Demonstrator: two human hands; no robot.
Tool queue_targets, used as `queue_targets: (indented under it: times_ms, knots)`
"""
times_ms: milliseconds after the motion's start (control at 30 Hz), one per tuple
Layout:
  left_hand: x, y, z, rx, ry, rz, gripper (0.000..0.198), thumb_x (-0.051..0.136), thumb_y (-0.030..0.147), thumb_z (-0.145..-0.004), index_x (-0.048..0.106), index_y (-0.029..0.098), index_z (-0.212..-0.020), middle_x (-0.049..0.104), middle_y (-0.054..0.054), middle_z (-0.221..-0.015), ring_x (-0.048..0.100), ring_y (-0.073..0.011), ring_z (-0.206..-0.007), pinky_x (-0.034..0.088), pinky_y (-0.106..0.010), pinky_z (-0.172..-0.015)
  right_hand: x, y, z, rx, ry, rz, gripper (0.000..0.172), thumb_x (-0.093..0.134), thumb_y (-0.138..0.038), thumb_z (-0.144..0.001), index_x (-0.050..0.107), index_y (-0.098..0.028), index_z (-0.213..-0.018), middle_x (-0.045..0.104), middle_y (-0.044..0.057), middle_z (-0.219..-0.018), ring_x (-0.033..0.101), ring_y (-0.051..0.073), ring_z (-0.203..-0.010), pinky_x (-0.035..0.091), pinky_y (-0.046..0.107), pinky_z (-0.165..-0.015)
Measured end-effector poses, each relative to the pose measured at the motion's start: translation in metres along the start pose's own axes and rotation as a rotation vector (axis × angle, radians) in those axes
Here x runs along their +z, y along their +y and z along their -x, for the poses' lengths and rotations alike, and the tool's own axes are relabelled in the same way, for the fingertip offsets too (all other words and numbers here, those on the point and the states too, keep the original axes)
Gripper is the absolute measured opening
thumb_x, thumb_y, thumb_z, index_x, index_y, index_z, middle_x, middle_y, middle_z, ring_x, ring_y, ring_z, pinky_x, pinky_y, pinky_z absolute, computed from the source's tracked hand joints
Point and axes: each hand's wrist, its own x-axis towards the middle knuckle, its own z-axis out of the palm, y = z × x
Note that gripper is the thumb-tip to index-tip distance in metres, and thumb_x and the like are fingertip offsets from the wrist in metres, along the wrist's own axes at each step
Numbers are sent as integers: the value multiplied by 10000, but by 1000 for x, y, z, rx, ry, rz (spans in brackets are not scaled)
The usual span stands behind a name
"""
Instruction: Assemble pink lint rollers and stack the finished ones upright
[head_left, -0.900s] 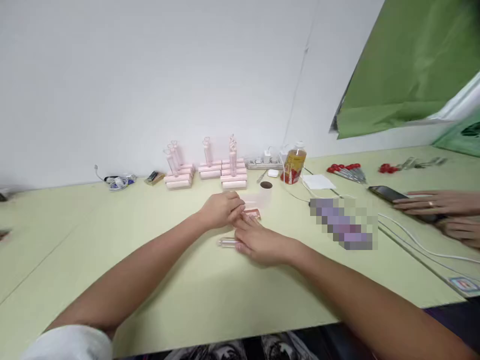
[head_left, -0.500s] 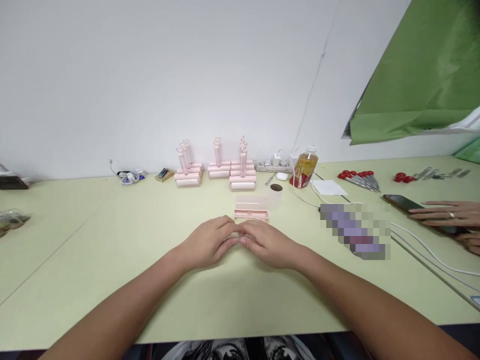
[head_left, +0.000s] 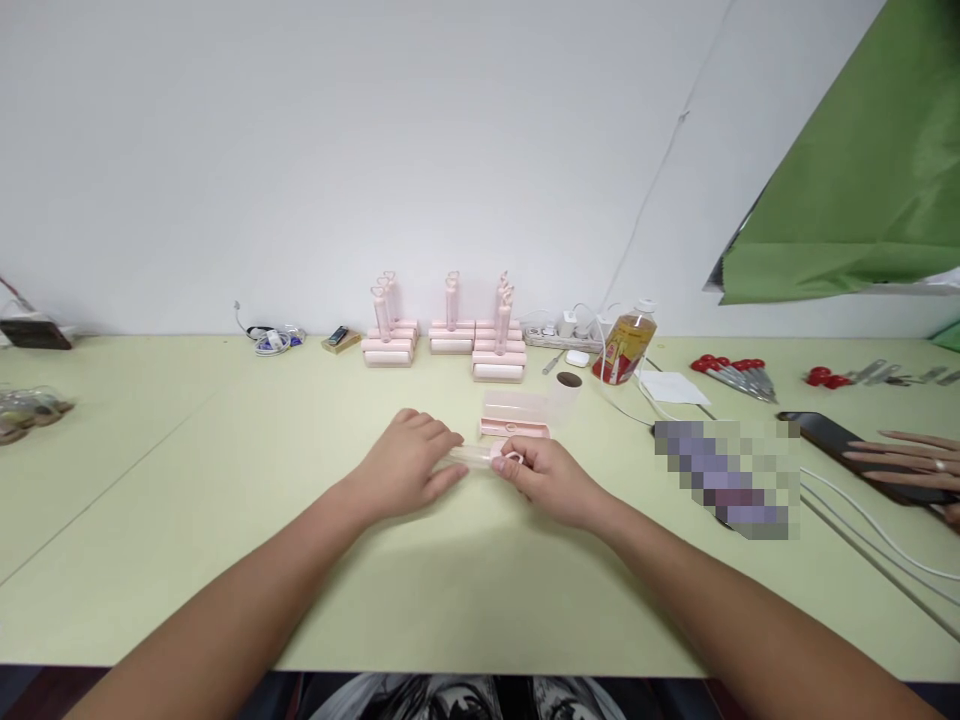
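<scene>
A clear tube-shaped handle (head_left: pixel 474 457) with a pale pink ringed end is held level, just above or on the table. The fingers and thumb of my right hand (head_left: pixel 551 478) close on its ringed end. My left hand (head_left: pixel 405 465) is at the tube's other end, thumb and fingers spread apart around it; whether they touch it I cannot tell. Just beyond my hands lies an opened pink case (head_left: pixel 514 429) with a see-through lid (head_left: pixel 517 405). A white roll (head_left: pixel 564 394) with a brown core stands right behind it.
Pink lint rollers (head_left: pixel 388 345) with upright clear handles stand along the wall. To the right are a drink bottle (head_left: pixel 628 345), a power strip (head_left: pixel 551 335), red-ended tools (head_left: pixel 735 375), white cables (head_left: pixel 855 505) and another person's hand (head_left: pixel 911 460) over a phone (head_left: pixel 817 432).
My hands were together at the fingertips; now they are apart, with the clear handle showing between them. The right fingers are on its ringed end. The view has shifted slightly.
</scene>
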Motion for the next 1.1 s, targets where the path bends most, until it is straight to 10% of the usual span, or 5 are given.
queue_targets:
  times_ms: [267,500,733,1100]
  knots:
    - [12,31,-3,-64,-119,19,315,336,367,-968,574,167,-1016,630,-78,-923,582,-207,-778,405,-311,-654,21,1,1,49,-147,-472,376,534,-502,-871,433,-208,-661,502,-64,-488,481,92,-419,371,232,-480]
    - [14,23,-11,-487,-141,411,448,493,625,-842,535,192,-739,550,15,-618,486,-142,-558,304,-247,-512,2,-7,-3,47,-145,-506,413,593,-585,-787,463,-207,-681,492,-73,-463,516,108,-399,416,243,-475]
    - [-5,-9,-6,-673,69,992,249,447,421,-882,463,194,-781,510,28,-629,451,-106,-501,334,-230,-477,-77,1,-4,157,450,104,308,654,-352,-719,405,-220,-595,485,-51,-462,465,109,-416,300,229,-431]
    - [8,3,-4,-518,213,978,275,689,422,-774,636,170,-871,464,44,-622,438,-79,-557,382,-214,-528,-79,55,-31,373,271,452,187,617,-291,-669,479,-199,-583,556,-9,-589,485,129,-550,285,251,-508]
